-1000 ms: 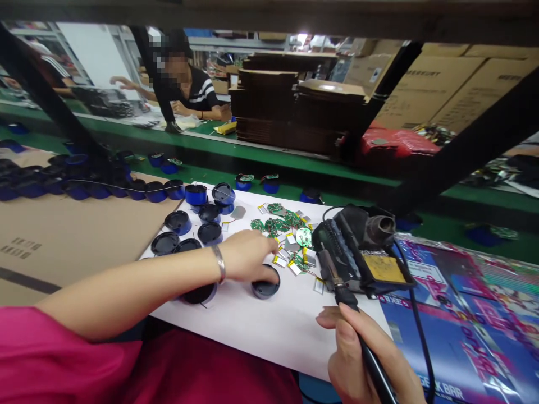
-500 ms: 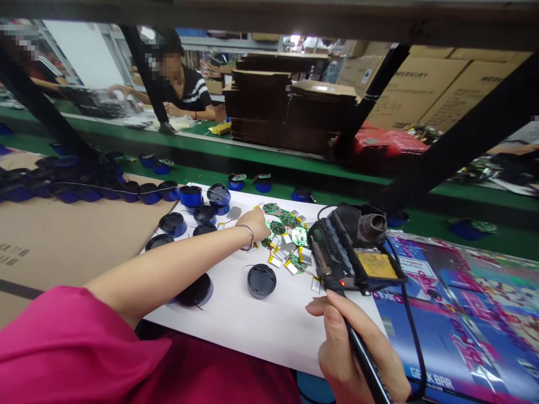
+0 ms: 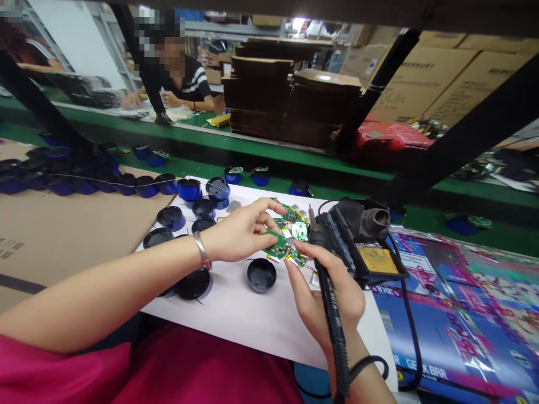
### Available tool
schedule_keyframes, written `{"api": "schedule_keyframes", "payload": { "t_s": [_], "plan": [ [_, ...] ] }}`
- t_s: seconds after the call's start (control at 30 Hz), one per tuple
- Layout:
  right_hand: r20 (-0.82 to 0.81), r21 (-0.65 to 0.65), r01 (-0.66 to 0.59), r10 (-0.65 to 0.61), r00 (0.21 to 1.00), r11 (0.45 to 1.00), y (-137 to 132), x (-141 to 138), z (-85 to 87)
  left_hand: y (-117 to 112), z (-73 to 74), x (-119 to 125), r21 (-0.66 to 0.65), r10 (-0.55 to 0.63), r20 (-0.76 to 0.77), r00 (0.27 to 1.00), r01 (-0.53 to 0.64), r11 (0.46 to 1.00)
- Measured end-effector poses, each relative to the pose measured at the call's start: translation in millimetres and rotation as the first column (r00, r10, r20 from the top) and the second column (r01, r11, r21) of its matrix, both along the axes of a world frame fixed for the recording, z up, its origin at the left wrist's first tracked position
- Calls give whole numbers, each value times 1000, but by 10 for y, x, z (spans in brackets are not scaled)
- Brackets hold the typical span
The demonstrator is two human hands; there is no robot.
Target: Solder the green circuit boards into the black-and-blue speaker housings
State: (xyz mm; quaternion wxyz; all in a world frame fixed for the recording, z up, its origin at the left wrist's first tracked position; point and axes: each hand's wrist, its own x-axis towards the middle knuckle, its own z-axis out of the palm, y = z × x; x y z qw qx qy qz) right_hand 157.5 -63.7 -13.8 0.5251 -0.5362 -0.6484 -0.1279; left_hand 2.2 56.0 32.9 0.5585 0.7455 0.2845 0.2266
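My left hand [image 3: 240, 231], a bracelet at its wrist, is closed with the thumb on a green circuit board [image 3: 275, 246] at the edge of a pile of boards. My right hand [image 3: 332, 286] holds a black soldering iron [image 3: 330, 303], its tip pointing up and away. The right thumb and index finger reach toward the held board; whether they touch it I cannot tell. More green boards [image 3: 300, 231] with small silver battery packs lie beyond my fingers. A round black cup [image 3: 261, 275] sits open side up on the white sheet [image 3: 244, 320], just below the hands.
A soldering stand [image 3: 357, 230] with a yellow sponge [image 3: 374, 259] is at the right, beside printed blue film [image 3: 438, 331]. Several blue-black cups [image 3: 170, 217] stand at the left near cardboard [image 3: 76, 235]. Black slanted posts [image 3: 145, 62] frame the bench; a person [image 3: 181, 84] works beyond.
My left hand has drawn back from the pile toward me with a circuit board. My right hand has moved left and up, the soldering iron's tip swinging away from the stand.
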Motion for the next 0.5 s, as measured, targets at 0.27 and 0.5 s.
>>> {"api": "schedule_keyframes", "payload": {
  "t_s": [0.27,0.5],
  "plan": [
    [77,3,-62,61,995,998,41,-59,25,-221,-36,-98,-91,66,86,994,-58,994],
    [189,66,52,-63,980,996,42,37,41,-312,-54,-223,373,266,21,964,-254,892]
  ]
}}
